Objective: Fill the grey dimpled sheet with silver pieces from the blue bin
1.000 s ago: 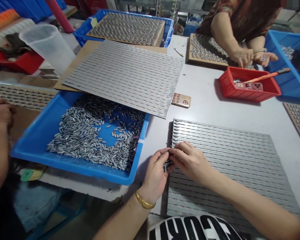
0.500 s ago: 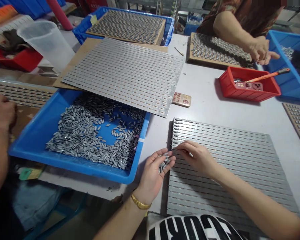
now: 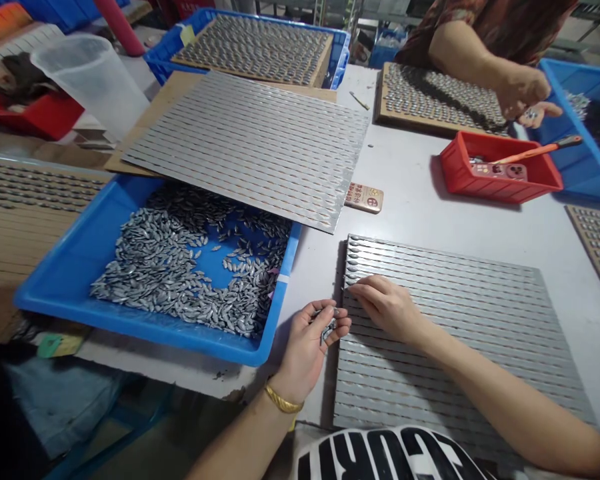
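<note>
My left hand (image 3: 303, 343) is cupped palm up beside the left edge of a grey slotted board (image 3: 460, 300), holding several small grey spindle-shaped metal pieces (image 3: 329, 328); the thumb rests over them. Over that same edge, my right hand (image 3: 387, 310) pinches with thumb and fingers pressed together. A dark tip of one metal piece seems to show at its fingertips, mostly covered. Above the fingers, a short column of seated pieces (image 3: 352, 257) lies along the board's left end, one per row. The remaining visible rows show thin brownish lines.
Left of my hands stands a blue tray (image 3: 145, 327) of loose metal pieces, partly covered by another slotted board (image 3: 260, 143). A red bin (image 3: 500, 190) with an orange-handled tool sits at right. Across the table, a co-worker's hands (image 3: 525, 97) work over a filled board (image 3: 435, 97).
My right hand has shifted slightly upward along the board's edge, its fingers closer together. My left thumb has moved over the pieces. At far left another person's arm has left view; the co-worker's hands have moved.
</note>
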`<state>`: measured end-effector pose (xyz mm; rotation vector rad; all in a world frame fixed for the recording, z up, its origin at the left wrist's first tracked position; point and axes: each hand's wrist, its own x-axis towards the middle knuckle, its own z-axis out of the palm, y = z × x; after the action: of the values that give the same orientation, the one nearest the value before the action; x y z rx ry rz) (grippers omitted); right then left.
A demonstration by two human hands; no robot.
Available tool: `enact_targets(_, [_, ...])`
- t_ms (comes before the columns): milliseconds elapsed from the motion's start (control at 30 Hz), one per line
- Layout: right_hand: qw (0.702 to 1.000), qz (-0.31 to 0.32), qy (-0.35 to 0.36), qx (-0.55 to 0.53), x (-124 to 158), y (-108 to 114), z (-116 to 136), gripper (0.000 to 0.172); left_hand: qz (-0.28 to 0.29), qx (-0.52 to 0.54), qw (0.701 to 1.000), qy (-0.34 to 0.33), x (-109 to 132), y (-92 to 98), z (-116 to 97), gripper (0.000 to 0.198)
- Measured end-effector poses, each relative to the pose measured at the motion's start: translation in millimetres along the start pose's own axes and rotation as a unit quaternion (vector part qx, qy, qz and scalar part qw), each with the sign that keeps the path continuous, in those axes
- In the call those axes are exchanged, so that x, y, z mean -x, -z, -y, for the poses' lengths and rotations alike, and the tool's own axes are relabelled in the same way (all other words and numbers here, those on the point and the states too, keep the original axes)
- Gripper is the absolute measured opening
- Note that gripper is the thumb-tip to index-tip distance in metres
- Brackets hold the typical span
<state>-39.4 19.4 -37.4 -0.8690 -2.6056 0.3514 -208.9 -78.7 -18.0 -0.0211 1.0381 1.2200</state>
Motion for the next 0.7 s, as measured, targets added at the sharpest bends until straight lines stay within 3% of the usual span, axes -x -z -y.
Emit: enact_targets(700, [0.994,0.040,0.023,0.103,-3.5,2.2,5.7,0.017,-0.009,-0.018,0.999,-0.031,-4.9,-1.2,5.2,0.027])
